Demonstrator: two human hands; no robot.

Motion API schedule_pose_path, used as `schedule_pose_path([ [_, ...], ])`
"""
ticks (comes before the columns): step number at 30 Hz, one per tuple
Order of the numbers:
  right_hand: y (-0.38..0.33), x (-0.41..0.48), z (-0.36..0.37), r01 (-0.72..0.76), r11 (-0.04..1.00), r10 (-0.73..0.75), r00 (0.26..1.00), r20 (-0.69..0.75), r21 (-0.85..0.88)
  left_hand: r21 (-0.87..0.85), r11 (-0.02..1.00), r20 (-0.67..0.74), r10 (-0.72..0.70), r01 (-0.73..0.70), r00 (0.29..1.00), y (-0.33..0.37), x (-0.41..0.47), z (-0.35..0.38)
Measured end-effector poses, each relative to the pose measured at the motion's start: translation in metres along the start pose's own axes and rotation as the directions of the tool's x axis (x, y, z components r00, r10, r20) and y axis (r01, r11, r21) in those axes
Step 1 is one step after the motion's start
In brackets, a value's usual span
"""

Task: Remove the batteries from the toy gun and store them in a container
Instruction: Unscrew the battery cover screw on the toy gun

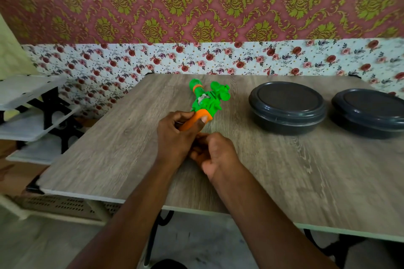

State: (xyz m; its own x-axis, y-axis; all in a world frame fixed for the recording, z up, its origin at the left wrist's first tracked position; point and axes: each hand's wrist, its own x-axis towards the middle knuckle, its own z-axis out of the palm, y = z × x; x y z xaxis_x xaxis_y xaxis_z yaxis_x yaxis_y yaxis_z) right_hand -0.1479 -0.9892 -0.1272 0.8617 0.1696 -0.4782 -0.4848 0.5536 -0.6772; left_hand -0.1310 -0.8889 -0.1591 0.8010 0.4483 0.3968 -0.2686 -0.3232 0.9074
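Toy gun (206,99) is sitting at frame centre over table (109,148), left hand (175,135) clamping its orange handle. Right hand (215,155) is curling just below, hold indiscernible. Lidded container (287,105) is standing centre-right.

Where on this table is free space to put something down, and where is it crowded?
Free: the left part of the table, from its left edge to the left hand; and the near right, before the two lidded containers. Crowded: the centre, around the toy gun and right hand, and the far right.
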Motion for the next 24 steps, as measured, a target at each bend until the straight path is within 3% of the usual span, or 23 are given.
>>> schedule_pose_path([
  [8, -0.004, -0.001, 0.001, -0.028, 0.997, 0.03, 0.999, -0.019, 0.066, -0.023, 0.999, -0.026, -0.042, 0.041, 0.999, 0.004, 0.0, 0.0],
  [12, 0.002, 0.001, 0.001, 0.024, 0.998, -0.026, 0.999, 0.026, 0.052, -0.073, 0.996, -0.067, -0.055, 0.05, 0.996, 0.005, -0.001, -0.003],
  [17, 0.005, 0.004, -0.003, 0.131, 0.991, -0.131, 0.991, -0.03, -0.031, -0.056, 0.997, -0.149, -0.055, 0.047, 0.987, 0.009, -0.005, -0.006],
  [20, 0.001, 0.008, -0.015, 0.235, 0.961, -0.246, 0.967, -0.063, -0.146, -0.107, 0.993, -0.178, -0.065, 0.046, 0.982, 0.011, -0.01, -0.006],
  [24, -0.009, 0.007, -0.039, 0.434, 0.777, -0.517, 0.853, -0.07, -0.455, -0.159, 0.981, -0.23, -0.147, 0.112, 0.962, -0.01, -0.005, -0.006],
])
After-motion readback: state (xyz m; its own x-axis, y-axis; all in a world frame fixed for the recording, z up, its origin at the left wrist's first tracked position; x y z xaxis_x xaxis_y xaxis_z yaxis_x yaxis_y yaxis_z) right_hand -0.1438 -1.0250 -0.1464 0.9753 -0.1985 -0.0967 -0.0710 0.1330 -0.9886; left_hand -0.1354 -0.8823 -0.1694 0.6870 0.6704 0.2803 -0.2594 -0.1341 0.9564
